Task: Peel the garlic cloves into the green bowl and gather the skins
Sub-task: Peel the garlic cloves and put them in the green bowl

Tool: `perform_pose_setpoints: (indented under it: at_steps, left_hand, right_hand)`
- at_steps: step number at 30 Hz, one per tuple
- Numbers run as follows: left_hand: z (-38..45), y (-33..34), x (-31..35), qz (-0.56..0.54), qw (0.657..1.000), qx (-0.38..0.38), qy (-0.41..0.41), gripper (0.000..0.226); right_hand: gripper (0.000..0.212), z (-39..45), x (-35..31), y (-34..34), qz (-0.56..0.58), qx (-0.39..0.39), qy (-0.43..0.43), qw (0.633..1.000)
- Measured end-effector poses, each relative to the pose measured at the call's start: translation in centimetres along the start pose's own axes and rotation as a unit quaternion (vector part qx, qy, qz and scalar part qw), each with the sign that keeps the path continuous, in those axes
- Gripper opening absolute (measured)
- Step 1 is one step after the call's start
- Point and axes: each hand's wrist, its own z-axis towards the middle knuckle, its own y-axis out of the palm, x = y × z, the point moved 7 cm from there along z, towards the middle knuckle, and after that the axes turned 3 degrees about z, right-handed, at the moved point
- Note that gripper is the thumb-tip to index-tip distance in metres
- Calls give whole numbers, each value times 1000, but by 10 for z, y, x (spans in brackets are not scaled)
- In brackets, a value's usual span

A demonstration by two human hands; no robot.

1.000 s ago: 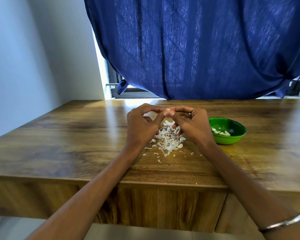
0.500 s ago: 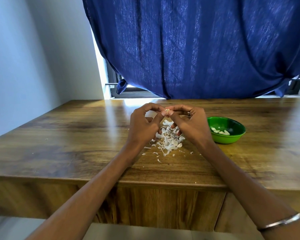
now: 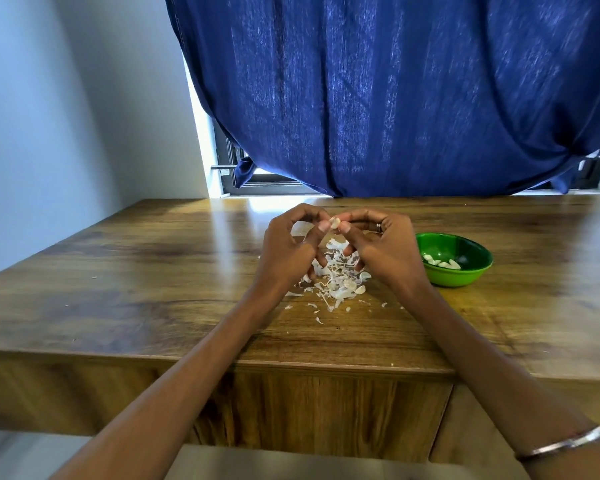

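Note:
My left hand (image 3: 288,251) and my right hand (image 3: 383,245) meet above the table, and their thumbs and forefingers together pinch one small pale garlic clove (image 3: 334,222). Directly beneath them lies a heap of white garlic skins (image 3: 336,280), with loose flakes scattered toward the table's front. To the right of my right hand sits the green bowl (image 3: 465,277), with several peeled cloves (image 3: 442,262) lying inside it.
The wooden table (image 3: 136,271) reaches left to a pale wall and back to a window. A dark blue curtain (image 3: 378,98) hangs over the far edge. A metal bangle (image 3: 565,443) circles my right wrist and a ring is on that hand.
Both hands stay pinched together on the clove above the skin heap, with only slight finger shifts. The view has drifted a little.

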Motion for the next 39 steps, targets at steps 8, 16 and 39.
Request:
perform_pose_setpoints:
  at_steps: [8, 16, 39]
  left_hand:
    - [1, 1, -3, 5, 1000, -8, -11, 9]
    - [1, 6, -2, 31, 999, -25, -5, 4]
    - [-1, -9, 1, 24, 998, 57, -26, 15]
  right_hand:
    - [10, 0, 4, 1, -34, -11, 4, 999]
    - [6, 0, 6, 3, -33, -13, 4, 999]
    - [15, 0, 10, -6, 122, 9, 82, 989]
